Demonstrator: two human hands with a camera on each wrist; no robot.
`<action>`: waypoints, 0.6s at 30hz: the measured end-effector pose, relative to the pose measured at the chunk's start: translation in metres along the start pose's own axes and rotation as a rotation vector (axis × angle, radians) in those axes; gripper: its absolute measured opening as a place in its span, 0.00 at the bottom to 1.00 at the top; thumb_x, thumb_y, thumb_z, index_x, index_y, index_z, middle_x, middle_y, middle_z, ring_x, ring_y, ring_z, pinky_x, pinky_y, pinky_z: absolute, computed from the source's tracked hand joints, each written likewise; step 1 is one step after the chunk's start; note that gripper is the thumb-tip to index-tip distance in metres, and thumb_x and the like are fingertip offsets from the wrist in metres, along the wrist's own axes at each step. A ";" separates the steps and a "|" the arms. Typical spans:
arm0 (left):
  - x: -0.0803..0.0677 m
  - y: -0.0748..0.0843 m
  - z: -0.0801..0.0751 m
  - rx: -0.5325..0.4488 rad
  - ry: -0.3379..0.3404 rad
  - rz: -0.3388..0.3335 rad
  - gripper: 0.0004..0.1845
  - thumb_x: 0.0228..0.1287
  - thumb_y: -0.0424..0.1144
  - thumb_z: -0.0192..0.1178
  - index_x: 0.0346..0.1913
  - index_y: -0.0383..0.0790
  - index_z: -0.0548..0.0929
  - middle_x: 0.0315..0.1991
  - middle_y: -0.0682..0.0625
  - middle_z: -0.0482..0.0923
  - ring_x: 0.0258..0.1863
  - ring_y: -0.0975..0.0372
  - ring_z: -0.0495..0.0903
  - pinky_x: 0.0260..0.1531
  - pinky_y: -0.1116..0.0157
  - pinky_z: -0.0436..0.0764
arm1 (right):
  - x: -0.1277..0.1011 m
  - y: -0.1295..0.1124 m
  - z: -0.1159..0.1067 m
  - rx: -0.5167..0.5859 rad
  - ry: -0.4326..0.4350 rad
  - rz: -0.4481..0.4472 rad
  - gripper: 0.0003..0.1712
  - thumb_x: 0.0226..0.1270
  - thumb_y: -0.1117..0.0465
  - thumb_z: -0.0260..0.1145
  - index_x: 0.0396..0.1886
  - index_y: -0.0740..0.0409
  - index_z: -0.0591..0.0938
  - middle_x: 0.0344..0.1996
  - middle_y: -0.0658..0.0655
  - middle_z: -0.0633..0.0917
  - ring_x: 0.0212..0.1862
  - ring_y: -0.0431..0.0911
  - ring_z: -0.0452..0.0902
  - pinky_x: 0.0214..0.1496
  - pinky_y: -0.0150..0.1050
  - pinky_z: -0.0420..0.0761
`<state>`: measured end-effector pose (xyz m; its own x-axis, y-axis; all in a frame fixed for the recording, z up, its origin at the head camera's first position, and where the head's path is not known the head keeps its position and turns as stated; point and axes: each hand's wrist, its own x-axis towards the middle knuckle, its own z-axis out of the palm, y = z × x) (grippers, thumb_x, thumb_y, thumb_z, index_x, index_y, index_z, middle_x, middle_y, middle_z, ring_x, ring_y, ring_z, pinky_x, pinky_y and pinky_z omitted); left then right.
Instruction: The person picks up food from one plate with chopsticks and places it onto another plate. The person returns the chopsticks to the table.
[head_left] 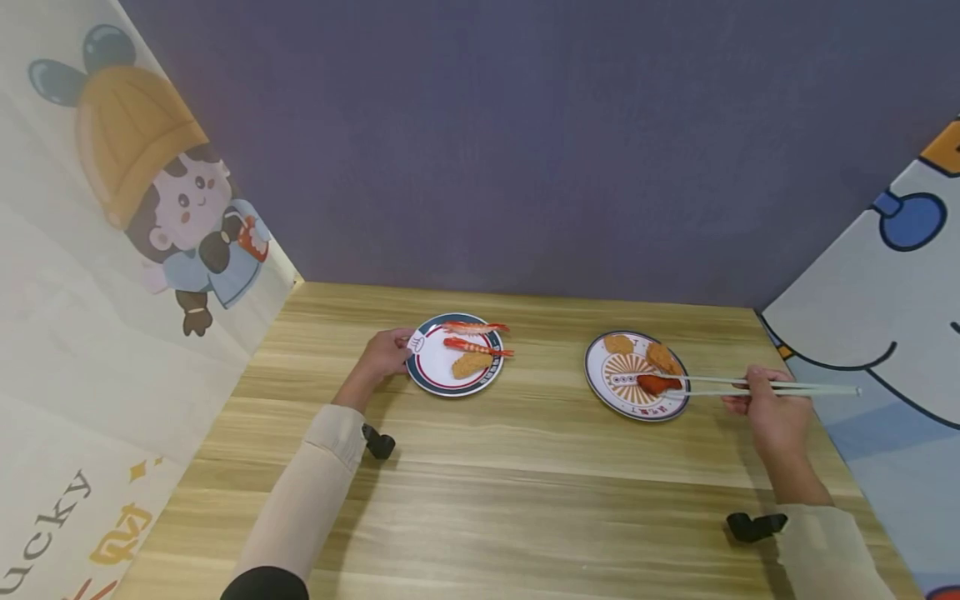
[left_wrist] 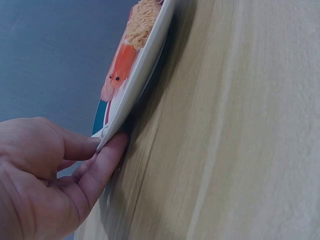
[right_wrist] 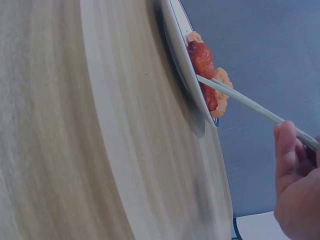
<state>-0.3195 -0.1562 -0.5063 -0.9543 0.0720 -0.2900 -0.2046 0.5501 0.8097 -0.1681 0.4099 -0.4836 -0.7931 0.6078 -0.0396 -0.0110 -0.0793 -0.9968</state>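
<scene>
My left hand (head_left: 386, 353) pinches the left rim of a blue-edged plate (head_left: 431, 379), thumb above and fingers below in the left wrist view. Two red shrimp (head_left: 480, 347) and a breaded golden piece (head_left: 471, 365) lie toward that plate's right side. In my right hand (head_left: 776, 412) is a pair of pale chopsticks (head_left: 806, 388), pointing left over a second plate (head_left: 600, 385). Their tips lie on either side of a glossy red-brown piece of meat (head_left: 658, 384), close over the plate. Two golden fried pieces, one round (head_left: 618, 344) and one larger (head_left: 662, 358), lie behind it.
Both plates stand toward the back of a wooden table (head_left: 525, 500). A dark blue-grey panel (head_left: 487, 150) rises behind it. Printed cartoon panels flank the left (head_left: 90, 350) and right (head_left: 840, 300) sides. Small black devices sit at both wrists.
</scene>
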 end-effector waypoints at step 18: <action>0.001 -0.001 -0.001 0.013 -0.005 0.000 0.25 0.74 0.29 0.52 0.72 0.40 0.74 0.58 0.34 0.77 0.42 0.56 0.82 0.33 0.70 0.87 | -0.001 0.008 0.003 0.104 0.109 -0.018 0.12 0.77 0.61 0.59 0.31 0.61 0.77 0.20 0.50 0.86 0.15 0.41 0.83 0.20 0.31 0.85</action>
<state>-0.3204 -0.1580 -0.5069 -0.9531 0.0764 -0.2928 -0.2016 0.5609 0.8029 -0.1697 0.4063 -0.4918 -0.7214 0.6916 -0.0351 -0.0920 -0.1460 -0.9850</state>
